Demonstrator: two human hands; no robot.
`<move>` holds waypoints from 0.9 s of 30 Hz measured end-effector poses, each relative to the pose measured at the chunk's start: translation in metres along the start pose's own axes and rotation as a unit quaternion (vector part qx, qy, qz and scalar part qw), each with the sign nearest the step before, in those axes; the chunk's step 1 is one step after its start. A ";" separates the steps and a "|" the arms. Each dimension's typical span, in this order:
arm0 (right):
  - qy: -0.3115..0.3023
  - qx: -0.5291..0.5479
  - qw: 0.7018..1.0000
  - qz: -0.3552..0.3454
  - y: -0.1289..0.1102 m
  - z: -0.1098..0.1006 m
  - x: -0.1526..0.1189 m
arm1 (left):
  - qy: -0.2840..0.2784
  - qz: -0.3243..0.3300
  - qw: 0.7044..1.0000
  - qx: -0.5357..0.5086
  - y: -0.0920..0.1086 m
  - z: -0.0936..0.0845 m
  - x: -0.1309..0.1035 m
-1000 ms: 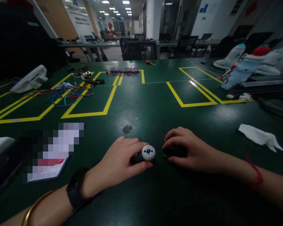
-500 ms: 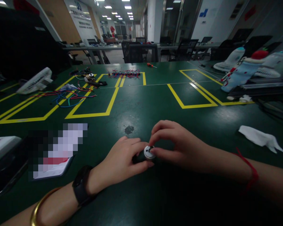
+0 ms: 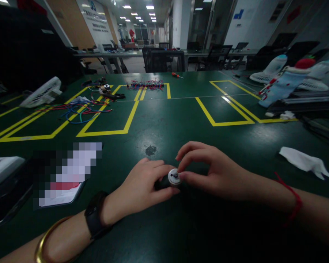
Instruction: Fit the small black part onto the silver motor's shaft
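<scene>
The cylinder point(image 3: 171, 181), dark with a silver end, lies on the green surface point(image 3: 164, 128), its round face turned towards the viewer. The left hand point(image 3: 145, 181) is closed around it, thumb along the near side and fingers over the far side. Just to its right, the right hand point(image 3: 208, 170) is curled, with the thumb and forefinger almost together at the right edge of the silver face. A small dark part point(image 3: 176, 175) sits at the middle of that face; whether the right fingertips grip anything is too small to tell.

Just beyond the cylinder is a dark stain point(image 3: 150, 150). Well to its left lies a flat item point(image 3: 74, 195), mostly pixelated, and farther off beyond it, to the left, are loose coloured wires point(image 3: 83, 114). A crumpled white tissue point(image 3: 305, 162) lies well to its right. Far beyond it is an orange-handled screwdriver point(image 3: 177, 75).
</scene>
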State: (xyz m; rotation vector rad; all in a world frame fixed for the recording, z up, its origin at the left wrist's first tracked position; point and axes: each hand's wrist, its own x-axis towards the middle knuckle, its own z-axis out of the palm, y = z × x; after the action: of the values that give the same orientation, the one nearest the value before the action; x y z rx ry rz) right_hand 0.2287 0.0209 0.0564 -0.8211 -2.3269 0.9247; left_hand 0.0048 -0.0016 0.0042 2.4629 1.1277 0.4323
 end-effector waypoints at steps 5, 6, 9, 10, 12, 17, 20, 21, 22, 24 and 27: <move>0.058 0.033 0.994 0.091 0.022 -0.015 -0.012 | -0.010 -0.005 1.000 -0.018 0.000 -0.002 0.001; 0.063 0.038 0.991 0.116 0.030 -0.017 -0.016 | -0.013 -0.007 1.000 -0.020 0.000 -0.002 0.001; 0.091 0.070 0.978 0.175 0.052 -0.020 -0.029 | -0.016 -0.013 1.000 -0.021 0.000 -0.003 0.000; 0.109 0.087 0.972 0.191 0.058 -0.019 -0.033 | -0.017 -0.014 1.000 -0.020 -0.001 -0.002 0.000; 0.141 0.123 0.960 0.210 0.064 -0.017 -0.038 | -0.016 -0.013 1.000 -0.019 -0.001 -0.002 0.000; 0.129 0.141 0.955 0.226 0.063 -0.013 -0.042 | -0.020 -0.014 1.000 -0.016 -0.001 -0.001 0.000; 0.122 0.133 0.958 0.224 0.060 -0.012 -0.042 | -0.026 -0.018 0.999 -0.014 0.000 -0.002 -0.001; 0.123 0.131 0.958 0.222 0.060 -0.012 -0.042 | -0.027 -0.020 0.999 -0.013 0.000 -0.002 -0.001; 0.122 0.127 0.959 0.221 0.060 -0.012 -0.042 | -0.028 -0.021 0.999 -0.013 0.000 -0.003 -0.001; 0.121 0.119 0.961 0.219 0.060 -0.012 -0.043 | -0.028 -0.023 0.999 -0.013 0.001 -0.003 -0.001; 0.118 0.103 0.964 0.214 0.059 -0.012 -0.042 | -0.024 -0.019 0.999 -0.013 0.000 -0.003 -0.001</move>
State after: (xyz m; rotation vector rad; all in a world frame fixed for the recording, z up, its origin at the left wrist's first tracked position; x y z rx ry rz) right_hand 0.2861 0.0316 0.0116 -1.2947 -1.8445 1.1521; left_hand 0.0033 -0.0017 0.0068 2.4114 1.1407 0.3737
